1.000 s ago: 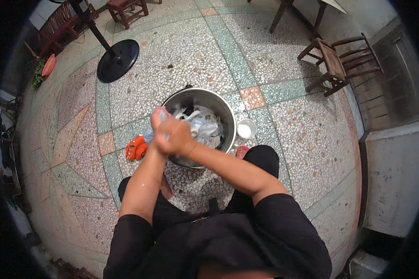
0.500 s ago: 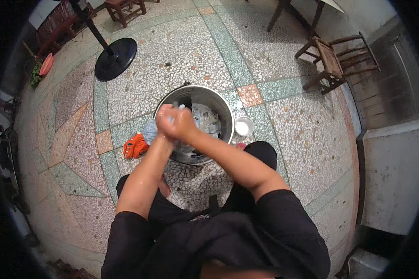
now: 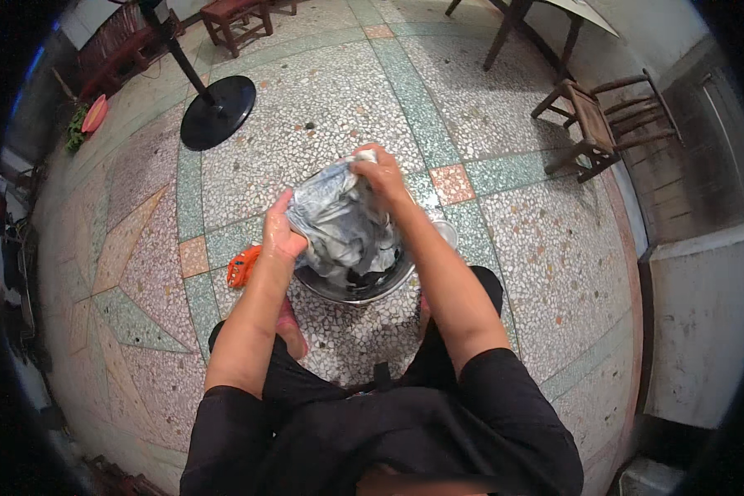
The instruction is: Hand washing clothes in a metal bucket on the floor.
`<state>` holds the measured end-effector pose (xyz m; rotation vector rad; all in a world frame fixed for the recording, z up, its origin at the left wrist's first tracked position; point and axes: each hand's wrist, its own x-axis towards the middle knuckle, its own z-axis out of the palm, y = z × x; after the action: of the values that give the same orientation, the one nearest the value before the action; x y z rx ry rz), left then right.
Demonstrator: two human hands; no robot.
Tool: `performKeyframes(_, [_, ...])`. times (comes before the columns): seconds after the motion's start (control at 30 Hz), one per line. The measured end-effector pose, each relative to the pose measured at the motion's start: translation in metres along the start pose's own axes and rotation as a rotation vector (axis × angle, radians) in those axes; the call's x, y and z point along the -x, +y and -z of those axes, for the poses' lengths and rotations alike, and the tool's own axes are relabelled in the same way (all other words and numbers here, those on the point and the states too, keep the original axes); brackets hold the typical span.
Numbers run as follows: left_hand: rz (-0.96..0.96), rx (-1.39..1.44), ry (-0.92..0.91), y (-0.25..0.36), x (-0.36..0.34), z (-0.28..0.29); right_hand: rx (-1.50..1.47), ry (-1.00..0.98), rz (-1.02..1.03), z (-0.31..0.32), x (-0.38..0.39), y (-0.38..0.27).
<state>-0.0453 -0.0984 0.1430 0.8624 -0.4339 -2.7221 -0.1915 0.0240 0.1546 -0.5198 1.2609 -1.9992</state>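
A wet, pale grey-blue piece of clothing (image 3: pixel 331 211) is spread between my hands above a round metal tub (image 3: pixel 351 296). My left hand (image 3: pixel 283 231) grips its left edge, with the thumb up. My right hand (image 3: pixel 380 175) is closed on its upper right edge. The cloth hangs down into the tub and hides most of the inside; dark wet fabric (image 3: pixel 364 279) shows near the front rim. What kind of garment it is, I cannot tell. Bright orange cloth (image 3: pixel 242 266) lies on the floor left of the tub.
A small white cup (image 3: pixel 446 233) stands right of the tub, partly behind my right forearm. A black round stand base (image 3: pixel 217 113) is at the far left. A wooden chair (image 3: pixel 591 124) is by the right wall, and a stool (image 3: pixel 236 23) stands at the back.
My hands were pressed together round bunched cloth over the tub's left side. Now they are apart, the right one farther right and away, with the cloth opened out between them.
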Motion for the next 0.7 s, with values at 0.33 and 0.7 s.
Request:
performKeyframes(0.33, [-0.179,-0.012,0.166,-0.065,-0.009,0.002,1.039,0.125,0.449,-0.049,0.024,0.069])
performKeyframes(0.7, [-0.126,-0.142,0.197,-0.065,0.0,-0.001,0.951,0.133,0.559,-0.041,0.02,0.067])
